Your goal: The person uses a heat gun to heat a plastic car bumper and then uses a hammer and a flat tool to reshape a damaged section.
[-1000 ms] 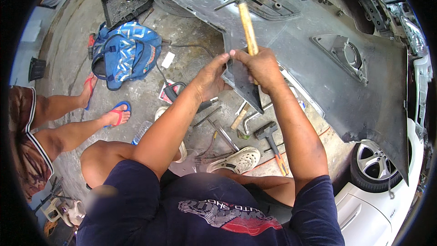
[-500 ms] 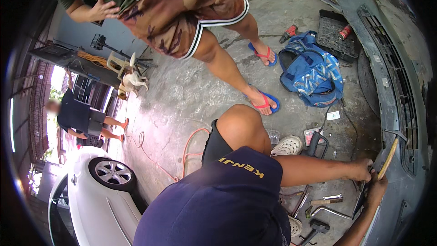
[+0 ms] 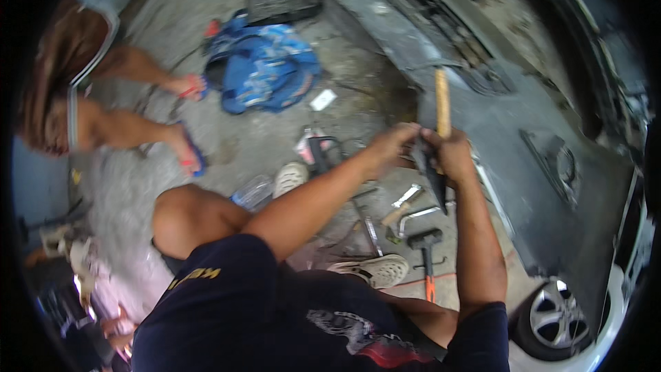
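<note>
My right hand [image 3: 451, 153] is closed around the light wooden handle of a hammer [image 3: 443, 100]. The hammer's metal head is up against the slotted part of a large grey car bumper [image 3: 492, 107]. My left hand [image 3: 394, 147] is right beside it, its fingers closed at the bumper's near edge. What those fingers grip is hidden. Below both hands a dark, thin, pointed piece [image 3: 434, 182] hangs down; whether it belongs to the bumper I cannot tell.
A rubber mallet [image 3: 423, 238], a bent metal bar [image 3: 423, 212] and a black-handled tool [image 3: 320, 155] lie on the concrete. Beyond are a blue backpack [image 3: 275, 72] and a black tray [image 3: 265, 0]. Another person's legs [image 3: 131, 127] stand at left; a car wheel [image 3: 558, 317] is at lower right.
The view has swung toward the right, so the bumper and both my hands now sit nearer its middle. My right hand still holds the hammer, and both hands remain close together.
</note>
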A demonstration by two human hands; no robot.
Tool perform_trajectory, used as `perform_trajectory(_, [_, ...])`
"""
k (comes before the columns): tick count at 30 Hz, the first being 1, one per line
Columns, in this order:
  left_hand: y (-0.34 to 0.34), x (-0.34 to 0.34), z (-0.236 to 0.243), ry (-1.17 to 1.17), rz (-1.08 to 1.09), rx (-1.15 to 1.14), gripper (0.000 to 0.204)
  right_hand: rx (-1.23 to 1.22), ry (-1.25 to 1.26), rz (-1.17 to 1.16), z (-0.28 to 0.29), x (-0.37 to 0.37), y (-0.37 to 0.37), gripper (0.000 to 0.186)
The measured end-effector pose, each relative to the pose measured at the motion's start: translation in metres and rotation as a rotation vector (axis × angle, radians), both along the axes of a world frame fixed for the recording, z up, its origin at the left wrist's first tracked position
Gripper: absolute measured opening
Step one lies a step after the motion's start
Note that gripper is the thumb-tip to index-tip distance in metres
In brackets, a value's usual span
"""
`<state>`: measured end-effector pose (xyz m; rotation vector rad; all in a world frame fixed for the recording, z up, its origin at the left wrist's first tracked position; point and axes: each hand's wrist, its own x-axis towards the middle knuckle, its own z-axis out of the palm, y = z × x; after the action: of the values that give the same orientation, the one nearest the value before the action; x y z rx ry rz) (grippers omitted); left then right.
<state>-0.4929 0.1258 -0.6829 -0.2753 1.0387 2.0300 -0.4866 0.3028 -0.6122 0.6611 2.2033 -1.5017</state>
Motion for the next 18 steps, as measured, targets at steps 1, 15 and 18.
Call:
perform_trajectory(1, [0.006,-0.008,0.001,-0.046,0.000,0.020,0.036,-0.066,0.030,-0.052,0.003,-0.003,0.006,0.023])
perform_trajectory(15, [0.023,-0.003,-0.009,-0.089,0.078,-0.059,0.021,-0.022,0.243,-0.327,0.063,0.078,0.040,0.037])
perform_trajectory(18, [0.019,-0.008,-0.008,-0.077,0.077,-0.019,0.024,0.056,0.394,-0.320,0.051,0.092,0.051,0.034])
